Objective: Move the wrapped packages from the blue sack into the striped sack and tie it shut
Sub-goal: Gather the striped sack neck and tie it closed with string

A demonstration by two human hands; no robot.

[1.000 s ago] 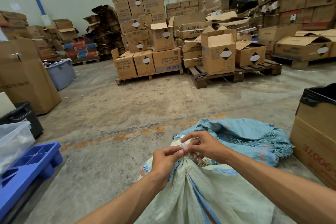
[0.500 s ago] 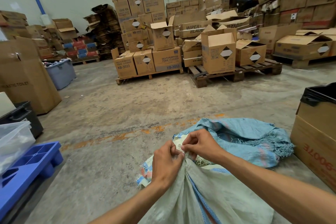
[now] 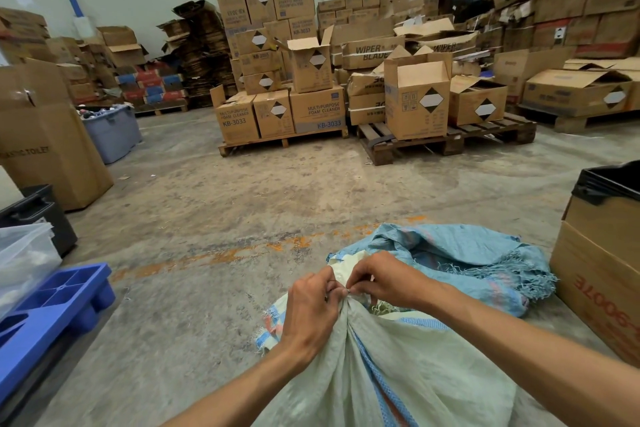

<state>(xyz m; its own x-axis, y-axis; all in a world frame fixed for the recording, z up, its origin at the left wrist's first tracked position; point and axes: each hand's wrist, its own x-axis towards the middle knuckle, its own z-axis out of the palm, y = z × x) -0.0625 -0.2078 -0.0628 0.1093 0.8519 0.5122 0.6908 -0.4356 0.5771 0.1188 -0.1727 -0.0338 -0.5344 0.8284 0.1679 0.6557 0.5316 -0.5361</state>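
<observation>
The striped sack [image 3: 398,367], pale green woven fabric with a blue stripe, stands full in front of me, its mouth gathered into a tight neck. My left hand [image 3: 311,308] grips that bunched neck from the left. My right hand [image 3: 384,279] pinches the top of the neck with its fingertips, touching the left hand's fingers. Whether a tie sits between the fingers cannot be made out. Behind the hands the blue sack [image 3: 460,256] lies slumped and crumpled on the concrete floor, with a frayed edge to the right. No wrapped packages are visible.
A cardboard box lined with a black bag [image 3: 606,263] stands close on the right. A blue plastic pallet [image 3: 48,315], a clear tub [image 3: 24,256] and a black bin [image 3: 41,211] are on the left. Pallets of cartons [image 3: 284,114] fill the far side of the floor.
My hands stay at the sack's neck. The left hand has slid lower around the bunched fabric, and the right hand's fingers have moved in closer over the top.
</observation>
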